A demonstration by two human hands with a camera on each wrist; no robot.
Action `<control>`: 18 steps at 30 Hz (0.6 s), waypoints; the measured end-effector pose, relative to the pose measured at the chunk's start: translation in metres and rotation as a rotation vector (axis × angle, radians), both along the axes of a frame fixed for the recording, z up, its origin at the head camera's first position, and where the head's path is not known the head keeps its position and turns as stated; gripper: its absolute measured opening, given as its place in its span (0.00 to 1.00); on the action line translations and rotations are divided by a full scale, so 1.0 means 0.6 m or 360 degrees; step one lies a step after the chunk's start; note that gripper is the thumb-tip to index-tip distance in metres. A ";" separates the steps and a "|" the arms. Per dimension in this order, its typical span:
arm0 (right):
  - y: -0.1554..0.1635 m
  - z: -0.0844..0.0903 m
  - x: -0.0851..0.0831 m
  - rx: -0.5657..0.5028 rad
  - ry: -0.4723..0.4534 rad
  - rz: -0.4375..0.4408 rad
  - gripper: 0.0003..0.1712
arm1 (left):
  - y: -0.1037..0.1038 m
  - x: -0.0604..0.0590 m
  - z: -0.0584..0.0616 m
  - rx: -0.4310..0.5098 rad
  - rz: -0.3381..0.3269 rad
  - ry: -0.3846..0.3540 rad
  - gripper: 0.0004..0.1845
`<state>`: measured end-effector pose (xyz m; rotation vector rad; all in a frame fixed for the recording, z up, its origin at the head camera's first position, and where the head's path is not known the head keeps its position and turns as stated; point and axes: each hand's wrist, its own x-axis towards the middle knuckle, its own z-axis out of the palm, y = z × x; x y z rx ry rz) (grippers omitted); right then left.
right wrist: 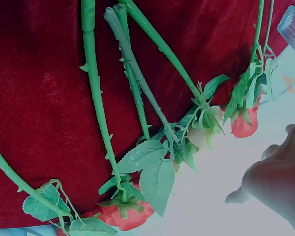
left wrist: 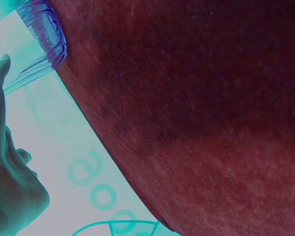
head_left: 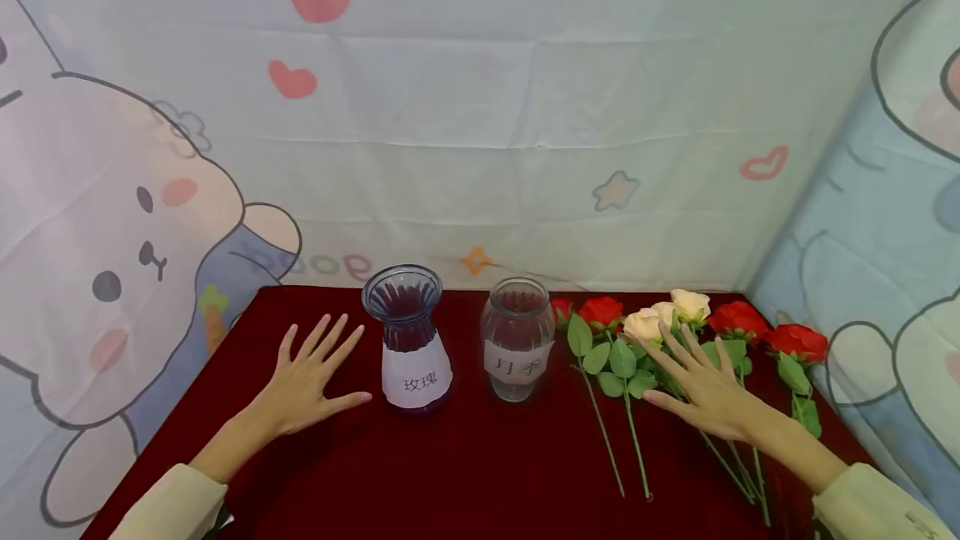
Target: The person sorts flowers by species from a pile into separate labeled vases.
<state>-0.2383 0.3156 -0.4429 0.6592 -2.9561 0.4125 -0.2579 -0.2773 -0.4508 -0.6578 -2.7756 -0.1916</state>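
Observation:
My left hand (head_left: 311, 386), fingers spread, is to the left of a bluish flared glass vase (head_left: 402, 294) with a white paper label, holding nothing. My right hand (head_left: 705, 394) spreads its fingers over the cream roses (head_left: 690, 305) and their leaves; whether it touches them I cannot tell. A clear rounded glass vase (head_left: 517, 327), also labelled, stands between the hands, right of the bluish one. Red roses (head_left: 737, 319) lie on both sides of the cream ones. In the right wrist view, thorny green stems (right wrist: 96, 83) lie across the cloth.
Dark red cloth (head_left: 450, 473) covers the table. Behind and at both sides hangs a pale curtain (head_left: 450, 107) printed with hearts and cartoon animals. The flower stems reach toward the table's near right part.

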 end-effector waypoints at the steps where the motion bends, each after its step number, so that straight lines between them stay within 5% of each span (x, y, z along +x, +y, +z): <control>1: 0.001 0.000 -0.001 -0.0001 -0.0003 -0.0003 0.47 | 0.001 0.000 0.001 0.0001 -0.0002 -0.0006 0.52; 18: 0.011 0.011 0.004 -0.0035 -0.0018 -0.0046 0.47 | 0.015 0.003 0.026 0.0058 -0.0024 -0.0029 0.53</control>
